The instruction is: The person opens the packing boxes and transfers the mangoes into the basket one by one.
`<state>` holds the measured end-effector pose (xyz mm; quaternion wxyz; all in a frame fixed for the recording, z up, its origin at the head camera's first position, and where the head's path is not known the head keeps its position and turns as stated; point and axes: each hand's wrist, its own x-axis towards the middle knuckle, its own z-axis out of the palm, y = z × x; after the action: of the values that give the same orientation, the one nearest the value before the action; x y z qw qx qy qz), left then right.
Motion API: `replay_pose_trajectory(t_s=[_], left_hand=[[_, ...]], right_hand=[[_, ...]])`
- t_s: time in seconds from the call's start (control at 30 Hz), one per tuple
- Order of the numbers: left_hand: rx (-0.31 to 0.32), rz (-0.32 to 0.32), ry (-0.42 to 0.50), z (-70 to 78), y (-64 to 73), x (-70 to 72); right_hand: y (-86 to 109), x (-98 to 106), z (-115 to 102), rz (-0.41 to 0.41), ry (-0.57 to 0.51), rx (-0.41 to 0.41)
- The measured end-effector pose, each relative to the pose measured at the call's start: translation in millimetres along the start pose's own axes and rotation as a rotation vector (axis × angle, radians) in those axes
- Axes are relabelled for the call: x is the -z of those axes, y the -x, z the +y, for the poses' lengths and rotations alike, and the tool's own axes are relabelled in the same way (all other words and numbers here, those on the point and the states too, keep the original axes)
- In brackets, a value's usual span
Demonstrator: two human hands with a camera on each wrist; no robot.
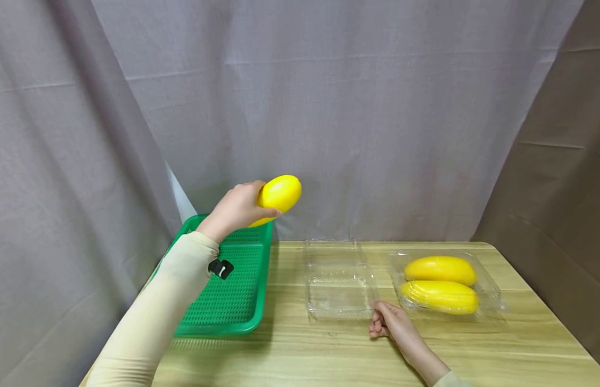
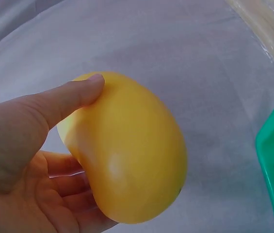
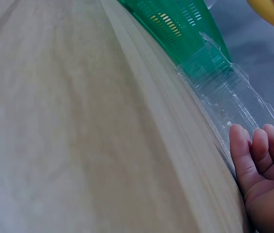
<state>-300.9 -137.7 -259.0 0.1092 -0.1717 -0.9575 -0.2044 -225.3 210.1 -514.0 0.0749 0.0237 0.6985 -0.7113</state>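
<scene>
My left hand (image 1: 236, 207) holds a yellow mango (image 1: 283, 192) in the air above the far right part of the green basket (image 1: 255, 321). In the left wrist view the thumb lies across one side of the mango (image 2: 137, 155), with the other fingers round its far side. An open clear plastic box (image 1: 341, 293) stands on the table, lid folded back toward the curtain. At its near right corner, my right hand (image 1: 394, 325) pinches the rim between thumb and forefinger. The right wrist view shows the remaining fingers curled beside the clear box (image 3: 233, 94).
To the right, a clear plastic box (image 1: 491, 287) holds two yellow mangoes (image 1: 440, 270). A grey curtain (image 1: 353, 134) hangs behind the wooden table (image 1: 319, 355), and darker cloth (image 1: 561, 215) borders it on the right. The basket stands left of the open box.
</scene>
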Motion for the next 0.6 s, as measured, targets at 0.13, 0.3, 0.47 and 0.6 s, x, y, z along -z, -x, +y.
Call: replay_pose_trajectory(t_s=[0.13, 0.3, 0.47, 0.6], left_hand=[[0.017, -0.001, 0.006, -10.0, 0.0, -0.6], [0.061, -0.004, 0.008, -27.1, 0.4, -1.5], [0.099, -0.007, 0.011, -44.7, 1.0, -1.5], [0.112, -0.011, -0.019, -59.4, 1.0, -5.1]], right_hand=[[0.7, 1, -1, -0.004, 0.0, -0.003], [2.1, 1, 0, -0.017, -0.005, 0.0], [4.0, 1, 1, -0.018, -0.01, 0.007], [5.7, 0, 1, -0.014, -0.014, 0.008]])
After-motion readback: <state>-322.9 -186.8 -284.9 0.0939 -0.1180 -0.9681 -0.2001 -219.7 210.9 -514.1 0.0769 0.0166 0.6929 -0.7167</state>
